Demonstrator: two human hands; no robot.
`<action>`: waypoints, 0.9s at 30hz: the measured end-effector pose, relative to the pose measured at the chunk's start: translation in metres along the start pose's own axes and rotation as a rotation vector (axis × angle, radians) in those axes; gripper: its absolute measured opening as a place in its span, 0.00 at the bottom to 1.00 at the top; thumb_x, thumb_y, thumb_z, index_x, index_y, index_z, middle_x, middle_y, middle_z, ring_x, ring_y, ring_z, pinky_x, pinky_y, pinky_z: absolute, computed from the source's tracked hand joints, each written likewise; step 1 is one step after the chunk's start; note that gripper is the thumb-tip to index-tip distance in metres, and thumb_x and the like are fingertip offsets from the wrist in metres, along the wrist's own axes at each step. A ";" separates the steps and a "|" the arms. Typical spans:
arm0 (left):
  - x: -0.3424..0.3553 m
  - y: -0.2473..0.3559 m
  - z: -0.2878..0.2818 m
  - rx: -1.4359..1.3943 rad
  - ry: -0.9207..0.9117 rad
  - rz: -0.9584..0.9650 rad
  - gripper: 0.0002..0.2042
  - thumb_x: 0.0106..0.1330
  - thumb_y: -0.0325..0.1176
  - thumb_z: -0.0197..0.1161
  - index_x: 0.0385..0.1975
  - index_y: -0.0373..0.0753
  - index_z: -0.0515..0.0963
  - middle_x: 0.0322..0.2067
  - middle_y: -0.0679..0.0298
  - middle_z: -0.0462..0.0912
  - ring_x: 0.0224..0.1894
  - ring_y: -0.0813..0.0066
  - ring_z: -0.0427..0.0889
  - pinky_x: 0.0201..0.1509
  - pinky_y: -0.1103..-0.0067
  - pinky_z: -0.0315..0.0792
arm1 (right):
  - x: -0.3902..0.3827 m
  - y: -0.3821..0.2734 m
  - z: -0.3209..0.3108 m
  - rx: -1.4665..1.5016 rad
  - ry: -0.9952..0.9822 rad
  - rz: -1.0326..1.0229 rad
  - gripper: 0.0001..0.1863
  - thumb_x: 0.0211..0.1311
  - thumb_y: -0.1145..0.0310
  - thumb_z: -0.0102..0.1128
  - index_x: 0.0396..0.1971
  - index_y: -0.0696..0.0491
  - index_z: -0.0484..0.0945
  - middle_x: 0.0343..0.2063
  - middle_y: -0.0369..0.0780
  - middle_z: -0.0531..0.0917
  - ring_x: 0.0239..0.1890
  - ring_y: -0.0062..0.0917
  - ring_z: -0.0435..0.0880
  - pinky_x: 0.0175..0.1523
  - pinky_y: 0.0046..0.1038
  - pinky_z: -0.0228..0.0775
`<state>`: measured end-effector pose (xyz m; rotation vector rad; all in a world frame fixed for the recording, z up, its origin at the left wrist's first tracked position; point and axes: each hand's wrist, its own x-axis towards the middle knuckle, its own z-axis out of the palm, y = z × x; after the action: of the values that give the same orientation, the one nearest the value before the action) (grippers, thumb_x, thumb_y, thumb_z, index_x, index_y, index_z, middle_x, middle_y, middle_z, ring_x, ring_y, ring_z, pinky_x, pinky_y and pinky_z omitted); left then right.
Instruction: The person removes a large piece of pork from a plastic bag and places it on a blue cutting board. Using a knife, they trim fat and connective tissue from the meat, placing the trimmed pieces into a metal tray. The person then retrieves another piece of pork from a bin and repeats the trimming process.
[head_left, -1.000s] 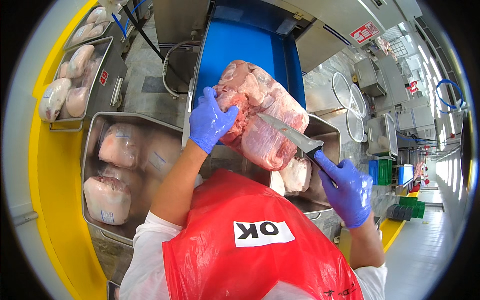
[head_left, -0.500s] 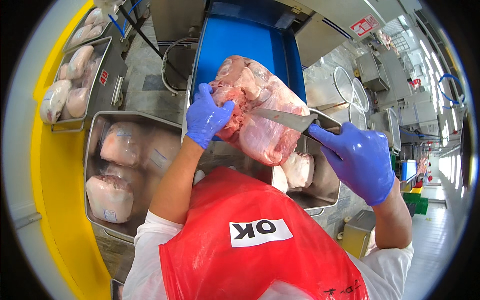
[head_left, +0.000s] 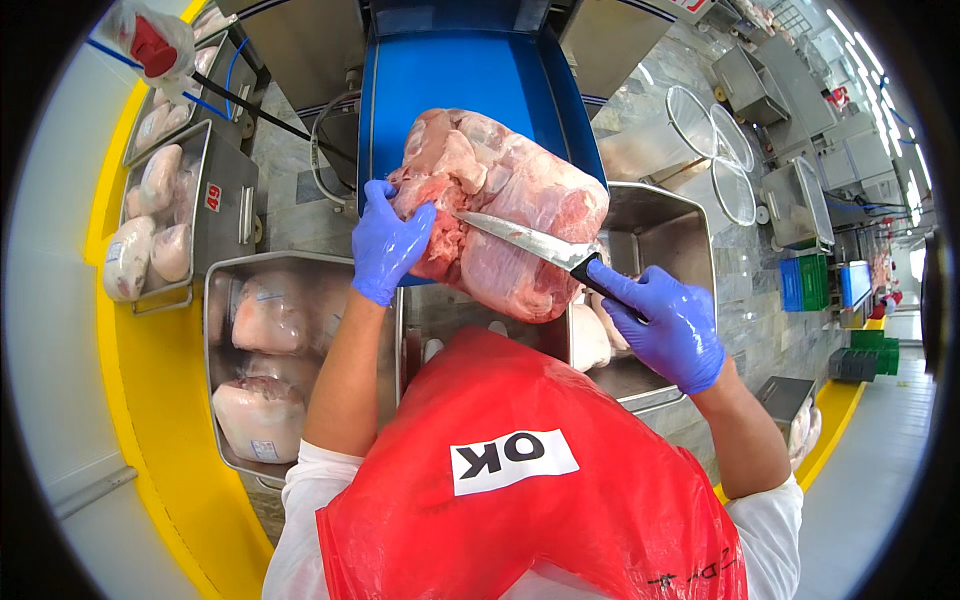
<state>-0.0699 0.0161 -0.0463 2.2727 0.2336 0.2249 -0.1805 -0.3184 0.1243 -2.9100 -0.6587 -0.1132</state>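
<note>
Blue gloves, red apron (head_left: pixel 520 500), white sleeves

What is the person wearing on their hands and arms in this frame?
Both the left hand and the right hand wear thin, snug blue disposable gloves that end at the wrist. The forearms are uncovered. Short white sleeves cover the upper arms, partly under a glossy red plastic apron with a white label on the chest.

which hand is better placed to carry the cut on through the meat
Right. The right hand grips the knife, whose blade already lies across the meat on the blue board. The left hand is busy gripping the meat's left edge.
</note>
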 end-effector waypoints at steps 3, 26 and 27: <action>-0.001 0.000 0.000 0.007 -0.006 0.001 0.30 0.62 0.50 0.74 0.54 0.39 0.66 0.47 0.40 0.85 0.47 0.33 0.86 0.52 0.50 0.79 | -0.013 0.002 0.012 0.147 -0.067 0.170 0.22 0.68 0.61 0.72 0.62 0.34 0.86 0.29 0.42 0.82 0.30 0.39 0.85 0.35 0.37 0.76; -0.008 0.005 0.007 0.002 0.086 0.048 0.30 0.62 0.48 0.73 0.54 0.38 0.66 0.46 0.39 0.84 0.47 0.31 0.85 0.50 0.49 0.78 | 0.032 -0.042 -0.041 -0.356 -0.120 -0.200 0.27 0.65 0.64 0.68 0.65 0.37 0.80 0.26 0.41 0.76 0.19 0.34 0.80 0.23 0.35 0.69; -0.009 0.004 0.006 -0.003 0.084 0.056 0.30 0.62 0.48 0.72 0.54 0.38 0.66 0.46 0.39 0.84 0.47 0.31 0.85 0.51 0.48 0.78 | 0.027 -0.038 -0.035 -0.341 -0.109 -0.178 0.27 0.65 0.63 0.69 0.66 0.36 0.80 0.25 0.41 0.76 0.19 0.34 0.80 0.22 0.36 0.69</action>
<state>-0.0766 0.0075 -0.0481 2.2717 0.2128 0.3502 -0.1745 -0.2791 0.1663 -3.1925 -1.0072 -0.0960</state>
